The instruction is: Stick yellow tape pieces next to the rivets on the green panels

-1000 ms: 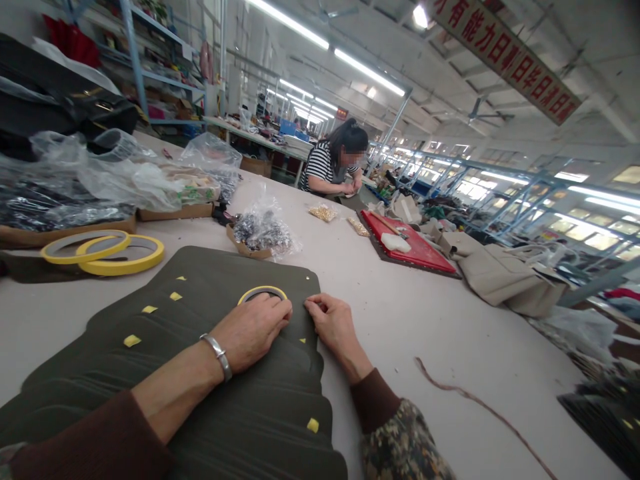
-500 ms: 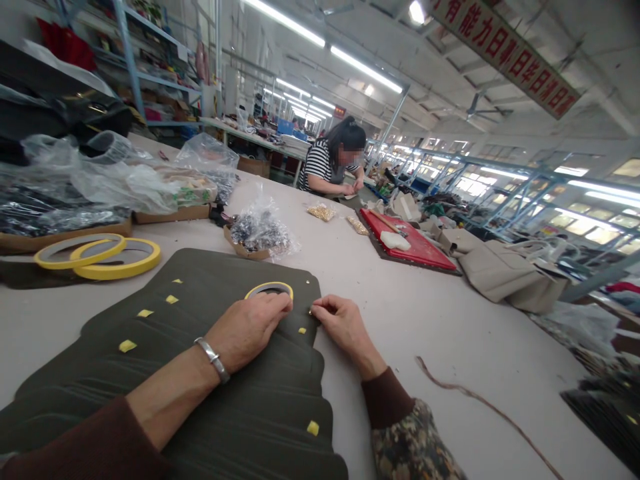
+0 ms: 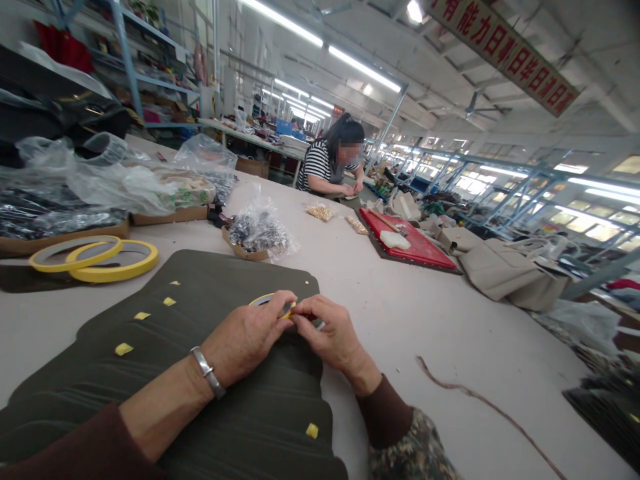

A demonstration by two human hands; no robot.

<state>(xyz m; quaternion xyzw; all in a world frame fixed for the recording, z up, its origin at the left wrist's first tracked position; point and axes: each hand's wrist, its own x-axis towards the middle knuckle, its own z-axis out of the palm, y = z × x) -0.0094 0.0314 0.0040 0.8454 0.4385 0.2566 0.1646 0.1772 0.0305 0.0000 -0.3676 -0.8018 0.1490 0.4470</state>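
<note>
My left hand (image 3: 245,337) is closed on a roll of yellow tape (image 3: 261,299), partly hidden behind the fingers. My right hand (image 3: 334,335) meets it at the roll's right side, thumb and fingertips pinched together at the tape. Whether a loose tape end sits in that pinch is hidden. Beneath both hands lies a stack of overlapping dark olive sheets (image 3: 270,420), leather-like in look. Small yellow tape pieces (image 3: 123,349) dot the sheets on the left, and another yellow piece (image 3: 312,431) is near their right edge.
Two yellow tape rolls (image 3: 114,261) lie at the left. Beyond the sheets are a plastic bag of dark parts (image 3: 260,230), bags of gold pieces (image 3: 320,212) and a red board (image 3: 415,243). A brown cord (image 3: 470,392) lies right. A person (image 3: 330,160) works across the table.
My right hand has moved left from the sheets' edge to the tape roll. My left hand has raised and tilted the roll slightly, and the fingertips of both hands now meet.
</note>
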